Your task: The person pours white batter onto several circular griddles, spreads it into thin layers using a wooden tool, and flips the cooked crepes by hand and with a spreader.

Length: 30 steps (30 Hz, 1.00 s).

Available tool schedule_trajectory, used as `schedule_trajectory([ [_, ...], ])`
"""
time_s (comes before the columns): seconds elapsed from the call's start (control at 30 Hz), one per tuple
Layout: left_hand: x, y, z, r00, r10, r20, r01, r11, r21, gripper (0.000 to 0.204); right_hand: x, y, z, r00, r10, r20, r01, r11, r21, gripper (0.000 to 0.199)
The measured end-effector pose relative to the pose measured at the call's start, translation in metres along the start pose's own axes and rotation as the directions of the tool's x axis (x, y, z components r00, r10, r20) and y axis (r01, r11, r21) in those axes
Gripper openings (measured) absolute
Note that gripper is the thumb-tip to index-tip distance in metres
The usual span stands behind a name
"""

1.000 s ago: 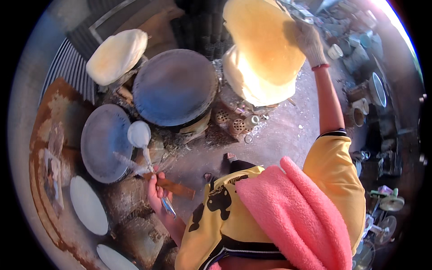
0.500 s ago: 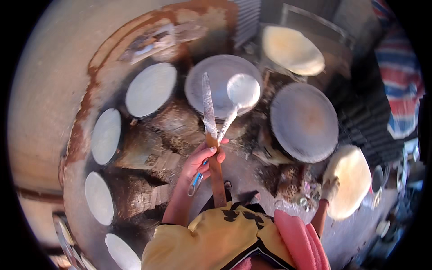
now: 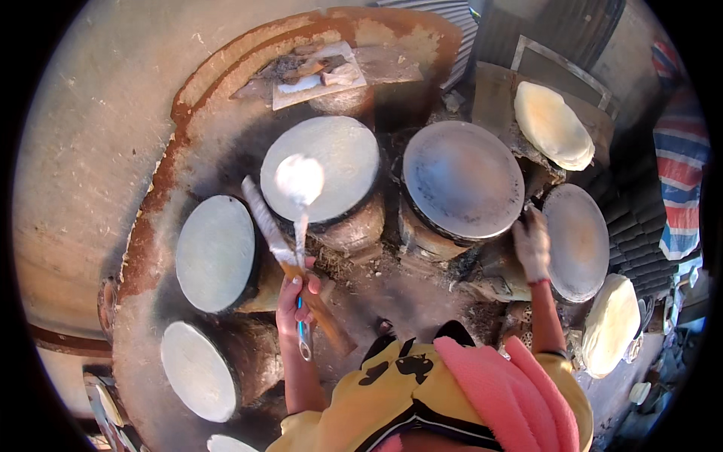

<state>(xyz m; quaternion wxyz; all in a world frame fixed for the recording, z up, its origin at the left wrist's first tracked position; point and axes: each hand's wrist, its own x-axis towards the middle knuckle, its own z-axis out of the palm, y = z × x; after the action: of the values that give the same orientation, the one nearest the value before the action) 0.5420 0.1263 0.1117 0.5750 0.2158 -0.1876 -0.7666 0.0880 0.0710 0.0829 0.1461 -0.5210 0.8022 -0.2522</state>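
Note:
My left hand [image 3: 292, 300] is closed around a wooden paddle [image 3: 327, 320] and a ladle [image 3: 303, 331] with a blue grip. The paddle's long blade is coated in pale batter. Over a batter-covered griddle [image 3: 348, 154] hangs the ladle's whitened bowl, bright with glare. My right hand [image 3: 533, 248], pale as if gloved or floury, is at the rim of a bare dark griddle [image 3: 463, 181]. Its fingers are drawn together; whatever they grip is hidden. Just right of it lies another bare griddle [image 3: 578, 241].
More batter-covered griddles [image 3: 215, 252] curve along the left on clay stoves. Flatbread stacks lie at the far right [image 3: 553, 124] and near right [image 3: 611, 324]. A board [image 3: 324, 87] with scraps sits behind. Striped cloth [image 3: 680, 181] hangs at the right edge.
The view has turned left. My left hand's paddle and ladle moved from over a bare griddle to the batter-covered one left of it. My right hand left the near bread stack for the griddle rim.

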Motion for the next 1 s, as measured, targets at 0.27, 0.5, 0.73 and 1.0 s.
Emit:
schedule_trajectory([
  [0.27,0.002,0.062,-0.084,0.865,0.132,-0.484,-0.16,0.987,-0.016,0.034,0.145,-0.249,0.164,0.715,-0.677,0.176,0.669,0.735,0.106,0.056],
  [0.5,-0.004,0.077,-0.067,0.745,0.341,-0.573,-0.399,0.917,0.027,0.04,0.33,-0.427,0.307,0.708,-0.698,0.109,0.703,0.711,-0.011,0.04],
  [0.73,0.028,0.09,-0.055,0.643,0.406,-0.649,-0.533,0.846,0.0,0.04,0.436,-0.492,0.364,0.878,-0.383,0.288,0.461,0.839,-0.29,0.038],
  [1.0,0.057,0.103,-0.067,0.664,0.4,-0.632,-0.533,0.846,-0.025,0.041,0.468,-0.516,0.356,0.878,-0.37,0.305,0.43,0.888,-0.161,0.038],
])
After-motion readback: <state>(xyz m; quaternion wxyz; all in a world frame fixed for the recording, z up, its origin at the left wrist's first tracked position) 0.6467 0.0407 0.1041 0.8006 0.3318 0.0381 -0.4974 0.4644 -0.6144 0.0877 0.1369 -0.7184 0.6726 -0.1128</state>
